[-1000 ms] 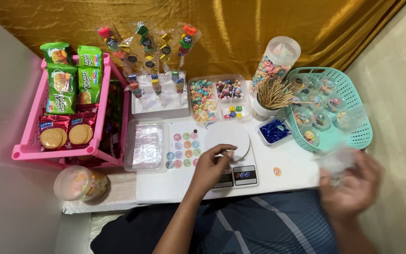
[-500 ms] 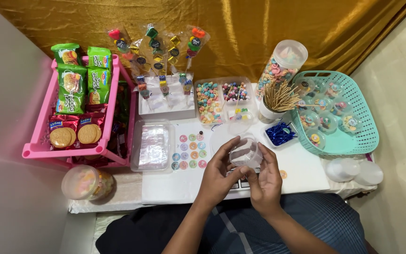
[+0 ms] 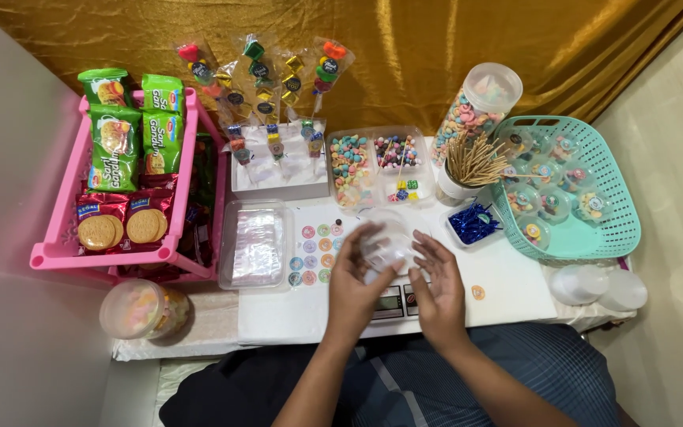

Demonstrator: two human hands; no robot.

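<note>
The fingers (image 3: 367, 237) of the left hand (image 3: 353, 281) curl around a small clear plastic cup (image 3: 385, 241), pinching its near side; the right hand (image 3: 436, 285) has its fingers spread and slightly bent, just beside the cup's right edge, and whether they touch it cannot be told; the cup is held just above the small digital scale (image 3: 398, 300) at the front of the white counter (image 3: 507, 296), and it looks empty, so by my judgement filling has not begun on this one.

Left of the hands lies a sheet of round stickers (image 3: 315, 253), and beside it a clear tray of plastic bags (image 3: 257, 245); behind the cup stand divided boxes of coloured candies (image 3: 377, 162), a cup of wooden sticks (image 3: 468, 162) and a small dish of blue ties (image 3: 473, 223).

To the right, the teal basket (image 3: 614, 225) already holds several filled, stickered cups, which suggests part of the batch is done; a stack of spare cups or lids (image 3: 598, 286) waits at the counter's right edge, so more seems left.
</note>
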